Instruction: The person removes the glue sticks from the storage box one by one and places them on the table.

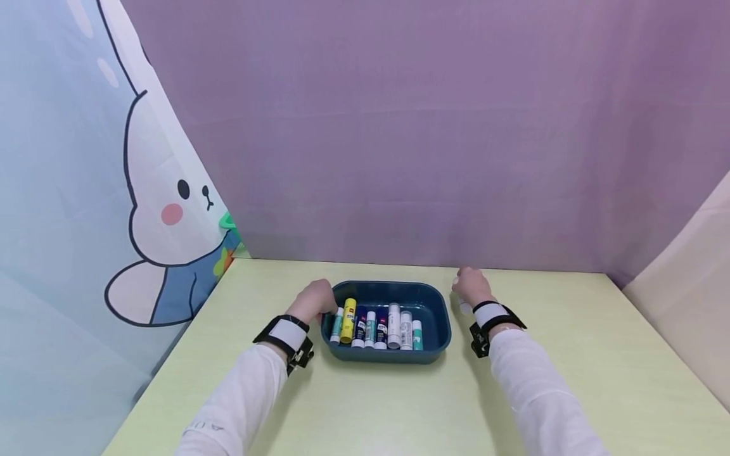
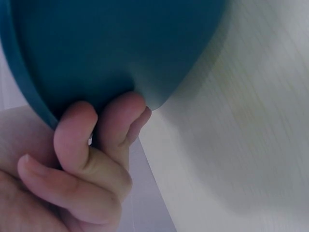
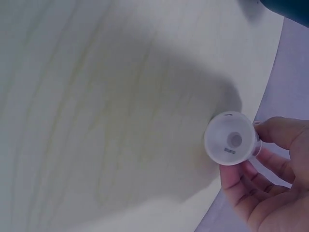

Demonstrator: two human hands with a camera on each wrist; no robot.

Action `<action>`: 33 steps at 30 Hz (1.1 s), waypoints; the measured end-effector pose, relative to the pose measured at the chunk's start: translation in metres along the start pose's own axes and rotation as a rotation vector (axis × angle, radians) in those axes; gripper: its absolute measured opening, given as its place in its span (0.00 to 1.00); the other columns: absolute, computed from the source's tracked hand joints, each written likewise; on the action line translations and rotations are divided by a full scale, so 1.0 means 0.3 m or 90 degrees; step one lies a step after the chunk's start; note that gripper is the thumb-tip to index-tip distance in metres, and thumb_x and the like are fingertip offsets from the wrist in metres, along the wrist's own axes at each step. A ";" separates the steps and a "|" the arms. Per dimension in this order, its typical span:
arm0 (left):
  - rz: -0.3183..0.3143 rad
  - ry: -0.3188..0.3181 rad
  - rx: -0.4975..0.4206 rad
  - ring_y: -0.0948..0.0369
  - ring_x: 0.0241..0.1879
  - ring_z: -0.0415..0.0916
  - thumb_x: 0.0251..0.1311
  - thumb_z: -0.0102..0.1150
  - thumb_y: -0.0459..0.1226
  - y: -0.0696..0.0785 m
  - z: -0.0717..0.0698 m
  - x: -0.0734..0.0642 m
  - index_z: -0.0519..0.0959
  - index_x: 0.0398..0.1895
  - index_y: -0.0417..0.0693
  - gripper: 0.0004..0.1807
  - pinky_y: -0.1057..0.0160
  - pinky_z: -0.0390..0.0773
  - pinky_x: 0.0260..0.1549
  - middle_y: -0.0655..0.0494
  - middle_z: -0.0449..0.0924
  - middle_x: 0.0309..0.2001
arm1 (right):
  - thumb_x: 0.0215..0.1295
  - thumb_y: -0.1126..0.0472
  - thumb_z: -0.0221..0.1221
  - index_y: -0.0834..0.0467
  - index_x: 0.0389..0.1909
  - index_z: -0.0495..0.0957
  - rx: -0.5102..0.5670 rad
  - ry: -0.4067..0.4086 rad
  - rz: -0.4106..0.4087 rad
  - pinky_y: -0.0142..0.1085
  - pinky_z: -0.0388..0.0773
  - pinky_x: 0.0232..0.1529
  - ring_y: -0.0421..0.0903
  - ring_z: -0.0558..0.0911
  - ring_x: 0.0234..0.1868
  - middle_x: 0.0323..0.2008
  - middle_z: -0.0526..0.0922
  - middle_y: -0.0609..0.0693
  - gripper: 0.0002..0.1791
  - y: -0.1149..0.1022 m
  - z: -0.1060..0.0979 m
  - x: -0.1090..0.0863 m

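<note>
A dark blue plastic bin (image 1: 386, 356) stands on the table with several glue sticks lying side by side in it. Among them are a yellow glue stick (image 1: 347, 324), navy and white ones, and a teal-and-white glue stick (image 1: 336, 327) at the left end. My left hand (image 1: 315, 300) grips the bin's left side, its fingers (image 2: 75, 135) curled against the outer wall; its thumb is hidden in the left wrist view. To the right of the bin, my right hand (image 1: 473, 286) holds a white glue stick (image 3: 231, 139), whose round base faces the wrist camera.
The pale yellow-green table (image 1: 382, 411) runs back to a purple cloth (image 1: 399, 145). A blue curtain with a cartoon rabbit (image 1: 165, 190) hangs on the left, and a pale cloth (image 1: 690, 297) on the right.
</note>
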State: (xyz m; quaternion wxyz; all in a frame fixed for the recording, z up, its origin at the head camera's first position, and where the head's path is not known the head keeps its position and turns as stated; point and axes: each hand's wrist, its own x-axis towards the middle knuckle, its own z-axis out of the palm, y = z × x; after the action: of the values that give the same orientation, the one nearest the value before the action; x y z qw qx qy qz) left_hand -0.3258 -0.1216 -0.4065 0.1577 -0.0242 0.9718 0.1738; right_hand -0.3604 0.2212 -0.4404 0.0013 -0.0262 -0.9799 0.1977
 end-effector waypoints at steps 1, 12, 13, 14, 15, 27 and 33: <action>-0.001 0.000 0.001 0.60 0.15 0.78 0.54 0.63 0.34 -0.001 0.000 -0.001 0.75 0.45 0.32 0.18 0.67 0.77 0.13 0.43 0.78 0.35 | 0.59 0.65 0.56 0.74 0.54 0.70 0.000 -0.002 0.000 0.48 0.78 0.39 0.63 0.79 0.43 0.47 0.76 0.72 0.24 0.000 -0.001 -0.001; -0.005 0.001 -0.003 0.60 0.15 0.77 0.54 0.63 0.34 -0.007 0.000 -0.007 0.75 0.45 0.33 0.17 0.67 0.76 0.13 0.44 0.78 0.33 | 0.58 0.61 0.58 0.72 0.30 0.74 -0.007 -0.005 -0.021 0.42 0.78 0.28 0.56 0.79 0.29 0.30 0.78 0.66 0.14 0.043 0.030 0.050; -0.006 0.000 -0.004 0.60 0.15 0.77 0.54 0.63 0.34 -0.006 0.001 -0.006 0.75 0.45 0.33 0.17 0.67 0.77 0.13 0.44 0.78 0.34 | 0.58 0.61 0.58 0.72 0.30 0.74 -0.002 -0.003 -0.022 0.42 0.78 0.28 0.56 0.79 0.29 0.30 0.78 0.66 0.14 0.042 0.028 0.045; -0.008 -0.001 -0.005 0.60 0.15 0.77 0.54 0.63 0.34 -0.005 0.001 -0.004 0.75 0.45 0.33 0.17 0.67 0.77 0.14 0.44 0.77 0.34 | 0.58 0.61 0.57 0.72 0.30 0.74 0.002 0.001 -0.022 0.42 0.78 0.27 0.56 0.78 0.29 0.30 0.78 0.66 0.14 0.040 0.024 0.038; -0.008 -0.002 -0.003 0.60 0.15 0.77 0.54 0.63 0.34 -0.003 0.001 -0.003 0.75 0.45 0.33 0.17 0.67 0.77 0.14 0.44 0.77 0.33 | 0.59 0.62 0.56 0.73 0.32 0.74 0.004 -0.011 -0.009 0.44 0.79 0.30 0.57 0.79 0.31 0.32 0.78 0.67 0.14 0.029 0.013 0.025; 0.000 -0.003 0.012 0.60 0.14 0.77 0.54 0.63 0.35 0.004 -0.002 -0.009 0.75 0.44 0.33 0.17 0.68 0.76 0.13 0.46 0.77 0.29 | 0.60 0.63 0.56 0.77 0.42 0.72 0.007 -0.006 -0.025 0.44 0.79 0.35 0.57 0.80 0.33 0.37 0.78 0.70 0.18 0.026 -0.003 -0.004; 0.001 -0.002 0.015 0.61 0.14 0.77 0.54 0.64 0.35 0.004 -0.001 -0.007 0.76 0.44 0.33 0.17 0.68 0.76 0.13 0.46 0.77 0.29 | 0.61 0.62 0.55 0.77 0.46 0.71 0.004 -0.015 -0.020 0.44 0.79 0.36 0.58 0.80 0.35 0.40 0.78 0.71 0.21 0.021 -0.008 -0.009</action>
State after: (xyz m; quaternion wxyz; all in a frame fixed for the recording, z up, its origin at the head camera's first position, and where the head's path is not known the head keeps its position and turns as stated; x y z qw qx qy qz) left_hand -0.3242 -0.1207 -0.4051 0.1593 -0.0216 0.9735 0.1624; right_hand -0.3573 0.2280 -0.4406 -0.0069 -0.0082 -0.9795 0.2012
